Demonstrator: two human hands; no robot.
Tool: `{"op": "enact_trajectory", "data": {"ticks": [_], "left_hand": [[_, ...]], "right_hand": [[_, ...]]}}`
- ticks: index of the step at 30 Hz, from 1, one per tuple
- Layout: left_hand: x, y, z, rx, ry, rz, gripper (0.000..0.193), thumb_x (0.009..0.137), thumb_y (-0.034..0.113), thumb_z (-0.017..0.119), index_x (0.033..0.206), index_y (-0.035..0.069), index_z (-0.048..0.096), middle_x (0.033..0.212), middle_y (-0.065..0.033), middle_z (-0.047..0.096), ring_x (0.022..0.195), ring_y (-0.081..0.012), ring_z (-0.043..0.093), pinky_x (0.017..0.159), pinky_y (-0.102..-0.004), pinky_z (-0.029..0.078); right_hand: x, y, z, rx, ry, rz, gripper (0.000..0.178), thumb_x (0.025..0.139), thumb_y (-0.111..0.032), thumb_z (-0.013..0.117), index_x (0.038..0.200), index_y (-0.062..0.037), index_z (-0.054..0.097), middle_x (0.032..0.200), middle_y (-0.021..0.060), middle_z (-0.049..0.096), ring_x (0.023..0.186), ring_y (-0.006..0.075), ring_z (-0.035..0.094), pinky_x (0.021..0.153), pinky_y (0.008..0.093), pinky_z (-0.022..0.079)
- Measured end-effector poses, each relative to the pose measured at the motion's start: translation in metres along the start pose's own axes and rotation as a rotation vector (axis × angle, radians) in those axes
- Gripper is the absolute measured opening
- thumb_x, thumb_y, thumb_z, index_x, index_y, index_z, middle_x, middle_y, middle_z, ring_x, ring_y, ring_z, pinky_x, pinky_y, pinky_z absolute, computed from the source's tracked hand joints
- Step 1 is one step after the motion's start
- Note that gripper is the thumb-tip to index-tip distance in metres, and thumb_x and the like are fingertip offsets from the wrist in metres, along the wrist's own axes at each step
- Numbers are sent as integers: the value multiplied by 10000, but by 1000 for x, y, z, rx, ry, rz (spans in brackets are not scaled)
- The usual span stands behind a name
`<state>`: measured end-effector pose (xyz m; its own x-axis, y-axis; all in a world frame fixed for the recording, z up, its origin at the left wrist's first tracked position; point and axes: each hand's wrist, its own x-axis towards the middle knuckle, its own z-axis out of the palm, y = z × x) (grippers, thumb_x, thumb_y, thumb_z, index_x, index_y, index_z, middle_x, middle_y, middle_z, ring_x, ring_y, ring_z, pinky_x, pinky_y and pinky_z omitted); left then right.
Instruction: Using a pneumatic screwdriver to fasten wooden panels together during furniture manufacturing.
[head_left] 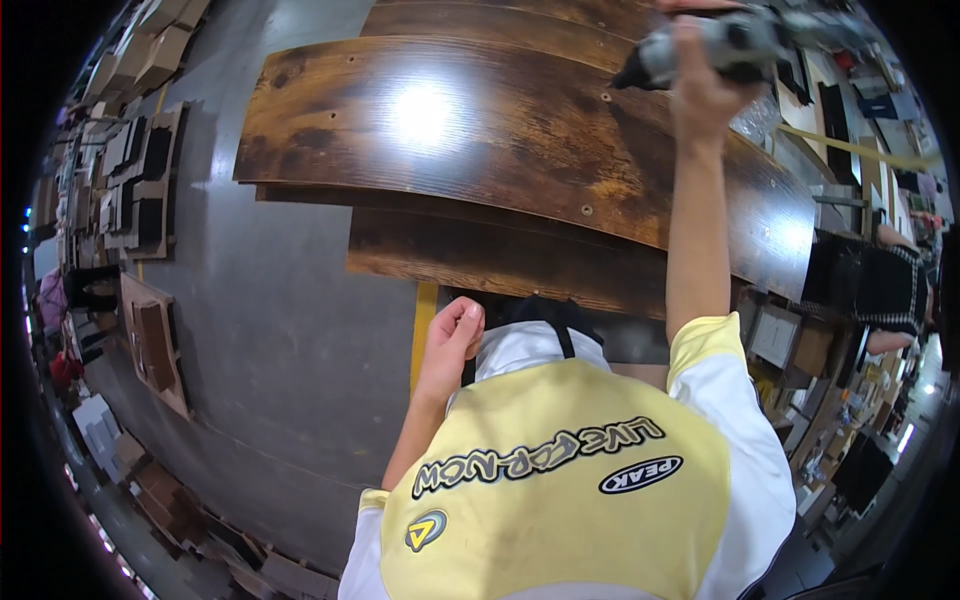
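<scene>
My right hand (703,90) is wrapped round a grey and black power drill (655,60), somewhat blurred, above the right part of a long brown wood-grain board (500,110). The drill's black nose points left, close to a small round fitting (606,97) in the board. Another fitting (587,210) sits nearer the board's front edge, and small holes show at its left end. My left hand (455,335) is curled closed by my waist, off the boards' near edge. What its fingers hold, if anything, is hidden.
Under the top board lies another brown board (430,245), jutting out toward me; a further one (500,22) lies behind. At the right edge stands a person in dark checked clothing (880,285). Stacked boxes (160,58) and pallets of panels (150,190) line the left.
</scene>
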<state>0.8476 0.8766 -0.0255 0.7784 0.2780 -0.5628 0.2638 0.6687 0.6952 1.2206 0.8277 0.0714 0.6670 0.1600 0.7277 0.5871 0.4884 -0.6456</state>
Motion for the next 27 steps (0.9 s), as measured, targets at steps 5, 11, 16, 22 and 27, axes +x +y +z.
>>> {"op": "enact_trajectory", "data": {"ticks": [5,11,16,22,27], "left_hand": [[-9,39,7,526,207,437,176,899,55,644,747,17,565,592,77,443,550,10,340,479,-197,243],[23,101,-30,1090,-45,850,173,757,89,714,716,66,547,636,-60,606,513,-222,599,464,-318,468],[35,154,-97,1168,-193,917,141,747,100,686,723,77,549,632,-56,594,529,-252,598,469,-346,476],[38,211,-151,1265,-351,958,148,735,91,719,736,67,573,644,-61,608,524,-244,606,470,-333,476],[42,230,-179,1289,-445,944,147,731,102,721,747,73,577,656,-62,628,548,-277,609,469,-367,477]], "right_hand": [[8,-65,-12,198,234,296,358,833,-133,612,1131,0,464,1017,180,600,964,300,640,914,430,544],[-92,-110,83,502,100,537,438,802,-185,604,1189,-53,446,1012,145,560,931,290,590,896,483,503],[-124,-96,177,388,175,505,407,816,-187,586,1183,-76,448,1017,122,560,956,262,558,926,454,453],[-134,-85,246,270,261,440,446,808,-160,567,1213,-54,415,1008,164,570,926,299,594,883,504,504],[-136,-84,278,224,208,439,433,805,-139,569,1199,-47,415,998,170,571,927,307,594,871,505,511]]}}
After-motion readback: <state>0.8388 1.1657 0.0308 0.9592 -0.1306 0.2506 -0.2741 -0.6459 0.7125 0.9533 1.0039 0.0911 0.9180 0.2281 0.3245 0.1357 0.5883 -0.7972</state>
